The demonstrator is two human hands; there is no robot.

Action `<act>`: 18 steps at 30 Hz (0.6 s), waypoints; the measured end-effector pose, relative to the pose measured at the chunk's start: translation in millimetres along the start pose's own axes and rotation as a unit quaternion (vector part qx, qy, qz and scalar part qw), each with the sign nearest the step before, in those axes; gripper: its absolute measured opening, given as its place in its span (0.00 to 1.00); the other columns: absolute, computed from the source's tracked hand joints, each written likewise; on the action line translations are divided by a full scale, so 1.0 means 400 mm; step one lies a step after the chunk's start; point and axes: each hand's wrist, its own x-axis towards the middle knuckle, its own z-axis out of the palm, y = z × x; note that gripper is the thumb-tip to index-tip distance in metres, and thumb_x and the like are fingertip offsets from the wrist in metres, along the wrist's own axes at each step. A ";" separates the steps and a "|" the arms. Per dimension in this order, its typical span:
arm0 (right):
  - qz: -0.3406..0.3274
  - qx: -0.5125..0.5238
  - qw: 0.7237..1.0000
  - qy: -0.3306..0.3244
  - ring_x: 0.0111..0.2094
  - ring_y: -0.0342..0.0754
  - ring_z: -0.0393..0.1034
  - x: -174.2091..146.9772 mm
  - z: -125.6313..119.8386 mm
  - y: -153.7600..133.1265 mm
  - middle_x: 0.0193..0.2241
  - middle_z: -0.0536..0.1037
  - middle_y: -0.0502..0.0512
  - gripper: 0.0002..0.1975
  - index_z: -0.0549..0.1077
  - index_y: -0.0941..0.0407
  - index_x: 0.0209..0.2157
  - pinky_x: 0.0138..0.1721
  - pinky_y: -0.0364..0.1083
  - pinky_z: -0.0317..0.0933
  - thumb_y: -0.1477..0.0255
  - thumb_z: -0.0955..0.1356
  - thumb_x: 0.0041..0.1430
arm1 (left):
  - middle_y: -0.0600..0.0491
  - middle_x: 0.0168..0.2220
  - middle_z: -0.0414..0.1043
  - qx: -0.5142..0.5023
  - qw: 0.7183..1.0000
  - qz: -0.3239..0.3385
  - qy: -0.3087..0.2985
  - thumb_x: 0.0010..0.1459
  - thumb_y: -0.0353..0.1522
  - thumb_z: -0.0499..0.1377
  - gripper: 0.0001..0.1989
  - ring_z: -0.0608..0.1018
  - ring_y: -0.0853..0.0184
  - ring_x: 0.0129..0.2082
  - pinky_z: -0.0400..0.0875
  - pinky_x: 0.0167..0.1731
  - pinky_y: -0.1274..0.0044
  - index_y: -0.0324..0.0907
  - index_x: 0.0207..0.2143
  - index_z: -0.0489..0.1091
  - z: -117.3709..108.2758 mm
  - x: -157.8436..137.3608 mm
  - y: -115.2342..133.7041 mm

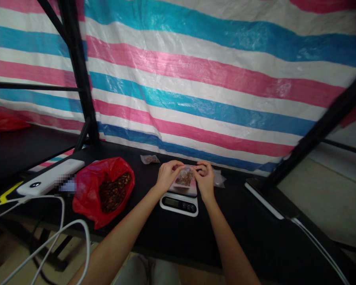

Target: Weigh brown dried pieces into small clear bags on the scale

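A small clear plastic bag (184,177) with brown bits inside is over the plate of a white kitchen scale (179,204). My left hand (168,174) pinches the bag's upper left edge between thumb and fingers. At its upper right edge, my right hand (205,177) has closed in the same way. The scale's dark display and buttons face me. To the left, a red plastic bag (90,198) lies wide open, with many brown seed-like pieces (115,193) in it.
Behind the scale lies another small filled bag (150,159); flat clear bags (218,179) lie right of my right hand. A white power bank (51,177) with looping cables is far left. A dark flat device (265,198) rests by the right frame post. Striped sheeting (195,87) hangs behind.
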 end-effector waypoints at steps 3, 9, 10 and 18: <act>0.017 0.007 1.000 -0.005 0.13 0.35 0.60 0.001 0.000 -0.001 0.22 0.69 0.42 0.17 0.62 0.55 0.33 0.13 0.36 0.55 0.70 0.71 0.42 | 0.55 0.28 0.74 0.012 1.000 0.005 -0.008 0.54 0.37 0.54 0.11 0.72 0.71 0.25 0.63 0.27 0.81 0.41 0.32 0.72 -0.002 -0.001 0.004; 0.053 0.040 0.998 -0.007 0.10 0.34 0.57 -0.005 0.010 -0.005 0.18 0.65 0.39 0.18 0.57 0.54 0.27 0.08 0.35 0.51 0.69 0.72 0.39 | 0.55 0.30 0.74 0.043 0.999 0.006 -0.006 0.55 0.36 0.53 0.10 0.73 0.71 0.28 0.63 0.29 0.81 0.42 0.31 0.72 -0.003 -0.002 0.007; 0.056 0.043 0.998 -0.008 0.09 0.34 0.57 -0.005 0.010 -0.007 0.18 0.65 0.39 0.19 0.57 0.54 0.26 0.08 0.35 0.50 0.69 0.72 0.39 | 0.55 0.30 0.74 0.044 0.999 0.005 -0.007 0.55 0.36 0.53 0.10 0.73 0.71 0.28 0.63 0.29 0.81 0.42 0.31 0.72 -0.003 -0.002 0.007; 0.033 0.034 0.999 -0.015 0.12 0.34 0.58 -0.006 0.008 -0.004 0.20 0.67 0.40 0.19 0.59 0.54 0.30 0.11 0.34 0.53 0.69 0.72 0.39 | 0.54 0.30 0.75 -0.008 0.999 -0.005 -0.033 0.53 0.36 0.55 0.09 0.74 0.69 0.28 0.66 0.30 0.80 0.41 0.31 0.72 -0.001 0.002 0.004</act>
